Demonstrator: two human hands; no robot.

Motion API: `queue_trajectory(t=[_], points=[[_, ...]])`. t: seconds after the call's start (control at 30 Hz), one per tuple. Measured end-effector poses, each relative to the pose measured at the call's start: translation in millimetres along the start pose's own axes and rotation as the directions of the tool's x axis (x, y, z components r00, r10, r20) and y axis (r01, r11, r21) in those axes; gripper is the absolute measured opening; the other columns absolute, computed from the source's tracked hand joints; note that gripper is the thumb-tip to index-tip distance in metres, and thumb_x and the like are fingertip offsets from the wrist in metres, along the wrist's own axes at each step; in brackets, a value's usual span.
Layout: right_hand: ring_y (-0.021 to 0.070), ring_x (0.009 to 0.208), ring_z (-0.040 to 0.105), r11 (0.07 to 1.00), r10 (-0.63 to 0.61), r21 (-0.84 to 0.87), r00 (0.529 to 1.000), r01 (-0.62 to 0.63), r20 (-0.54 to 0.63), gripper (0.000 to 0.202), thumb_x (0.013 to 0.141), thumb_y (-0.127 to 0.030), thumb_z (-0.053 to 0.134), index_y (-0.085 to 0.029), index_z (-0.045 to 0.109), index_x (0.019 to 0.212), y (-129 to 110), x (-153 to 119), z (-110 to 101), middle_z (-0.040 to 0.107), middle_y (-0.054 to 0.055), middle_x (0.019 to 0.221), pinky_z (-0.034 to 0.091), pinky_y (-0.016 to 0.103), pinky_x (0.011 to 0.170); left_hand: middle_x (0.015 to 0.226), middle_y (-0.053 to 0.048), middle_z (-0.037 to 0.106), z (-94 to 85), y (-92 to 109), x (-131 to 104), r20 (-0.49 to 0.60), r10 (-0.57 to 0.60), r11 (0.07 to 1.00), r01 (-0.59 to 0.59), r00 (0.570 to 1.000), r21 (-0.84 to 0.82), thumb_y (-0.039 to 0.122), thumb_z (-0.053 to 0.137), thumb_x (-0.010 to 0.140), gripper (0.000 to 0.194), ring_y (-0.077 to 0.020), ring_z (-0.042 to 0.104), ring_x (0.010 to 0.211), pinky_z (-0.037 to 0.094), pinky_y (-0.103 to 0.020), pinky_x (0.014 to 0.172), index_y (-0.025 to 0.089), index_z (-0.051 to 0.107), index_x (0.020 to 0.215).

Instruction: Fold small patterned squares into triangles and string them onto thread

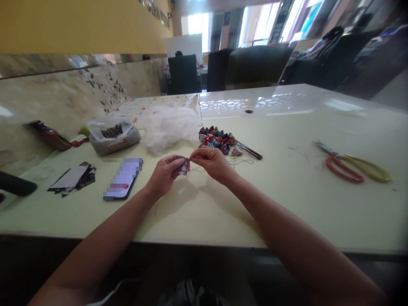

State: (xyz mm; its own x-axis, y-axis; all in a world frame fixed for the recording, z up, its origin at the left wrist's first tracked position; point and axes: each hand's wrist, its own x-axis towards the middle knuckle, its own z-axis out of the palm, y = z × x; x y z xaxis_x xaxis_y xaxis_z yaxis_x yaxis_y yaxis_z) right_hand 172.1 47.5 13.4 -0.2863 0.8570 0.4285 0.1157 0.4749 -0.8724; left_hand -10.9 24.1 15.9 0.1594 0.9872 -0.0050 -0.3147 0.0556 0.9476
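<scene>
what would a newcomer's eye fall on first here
Probably the centre, where the left hand pinches a small patterned fabric piece and the right hand is at its edge. Just beyond sits a colourful heap of small pieces, with white fluff to its left. Off to the right, scissors with one red and one yellow handle stand out.

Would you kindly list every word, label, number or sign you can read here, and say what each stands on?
No text can be read with certainty.
Yellow wall: letters at the top, too blurred to read.
Dark slanted strip in the background: pale marks, too blurred.
Small blue sign: too small.
Phone screen: pixelated, unreadable.
Cloth piece in hand: no lettering visible.
</scene>
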Motion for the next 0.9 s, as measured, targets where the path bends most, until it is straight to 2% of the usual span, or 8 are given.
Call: queue_trajectory(t=[0.27,0.5,0.73,0.9], points=[[0.0149,0.075,0.057,1.0,-0.018,0.02,1.0,0.018,0.014,0.01,0.082,-0.026,0.069,-0.018,0.075,0.078,2.1,-1.2,2.6,0.062,0.001,0.076,0.043,0.03,0.074,0.067,-0.004,0.071,-1.7,-2.5,0.6,0.031,-0.046,0.999,0.046,0.998,0.018,0.031,0.088,0.066,0.025,-0.0096,0.061,0.059,0.047,-0.021,0.06,0.013,0.076,0.078],[0.0148,0.076,0.058,0.999,-0.038,0.016,0.999,0.038,0.014,0.012,0.082,-0.028,0.07,-0.018,0.076,0.078,-1.4,-1.6,0.0,0.064,0.002,0.076,0.044,0.029,0.074,0.068,-0.003,0.071,-0.5,-3.1,-0.4,0.026,-0.032,0.999,0.032,0.999,-0.004,0.033,0.089,0.065,0.027,-0.0099,0.061,0.06,0.047,-0.022,0.06,0.013,0.076,0.078],[0.017,0.084,0.062,1.0,-0.022,0.02,0.999,0.021,0.048,0.012,0.083,-0.028,0.07,-0.021,0.08,0.083,-3.5,-1.4,-5.7,0.07,0.004,0.083,0.049,0.033,0.083,0.068,-0.004,0.07,0.0,0.5,-0.9,0.001,-0.018,1.0,0.018,1.0,0.005,0.031,0.086,0.068,0.023,-0.0107,0.06,0.059,0.046,-0.024,0.06,0.013,0.074,0.077],[0.0152,0.08,0.06,1.0,-0.029,0.0,0.997,0.029,0.077,0.015,0.084,-0.027,0.068,-0.023,0.082,0.086,-5.3,-1.2,-9.9,0.068,0.003,0.083,0.049,0.032,0.08,0.069,-0.004,0.071,0.6,3.4,-2.1,-0.004,-0.004,1.0,0.004,1.0,0.001,0.03,0.085,0.069,0.022,-0.0118,0.062,0.062,0.048,-0.025,0.063,0.013,0.074,0.078]])
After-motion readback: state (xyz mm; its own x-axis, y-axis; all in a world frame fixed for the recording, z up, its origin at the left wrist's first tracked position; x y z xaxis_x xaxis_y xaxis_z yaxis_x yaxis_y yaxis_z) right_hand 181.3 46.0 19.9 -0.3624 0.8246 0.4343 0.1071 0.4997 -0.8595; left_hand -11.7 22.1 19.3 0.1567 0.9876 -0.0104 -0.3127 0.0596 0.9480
